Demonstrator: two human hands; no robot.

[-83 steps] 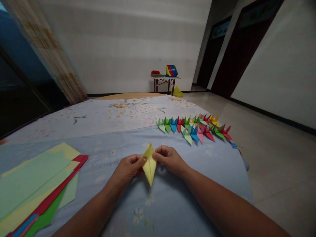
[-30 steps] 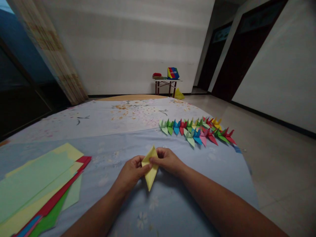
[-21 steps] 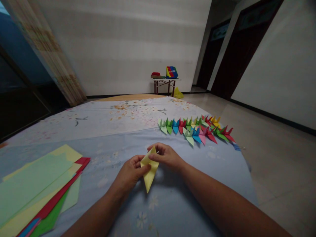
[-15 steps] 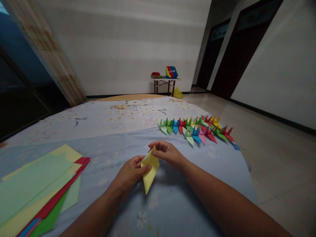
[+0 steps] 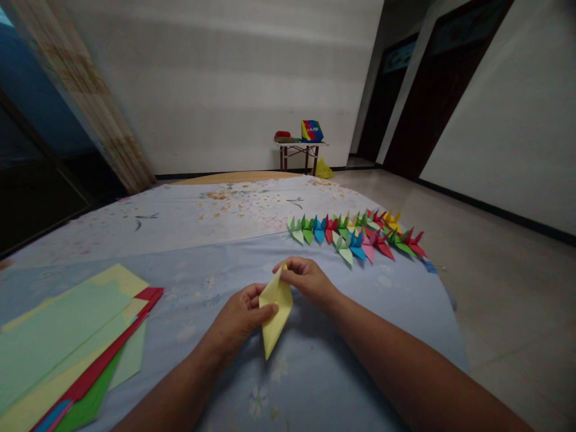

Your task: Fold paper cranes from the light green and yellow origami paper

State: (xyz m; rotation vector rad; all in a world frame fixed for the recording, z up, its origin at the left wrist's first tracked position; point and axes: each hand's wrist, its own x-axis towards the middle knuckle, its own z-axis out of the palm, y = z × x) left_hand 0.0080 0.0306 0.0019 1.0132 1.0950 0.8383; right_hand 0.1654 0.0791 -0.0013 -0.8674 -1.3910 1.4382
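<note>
A folded piece of yellow origami paper (image 5: 275, 327), shaped like a long diamond, is held between both hands above the blue cloth. My left hand (image 5: 245, 313) grips its left side, with the thumb lying across the front and the fingers behind. At the top, my right hand (image 5: 306, 278) pinches the pointed tip between thumb and fingers. The lower tip points down towards me. Beyond my right hand stand rows of folded paper cranes (image 5: 319, 230) in green, blue, red, pink and yellow.
Sheets of coloured paper (image 5: 67, 333) lie piled at the left of the table. A floral tablecloth (image 5: 216, 219) covers the round table. By the far wall, a small table (image 5: 300, 145) carries a colourful box (image 5: 312, 131), with a yellow bag (image 5: 324, 170) beside it.
The top flap of the yellow paper has been drawn up, so the piece now looks like a longer, flatter diamond. Both hands keep their hold and have barely shifted.
</note>
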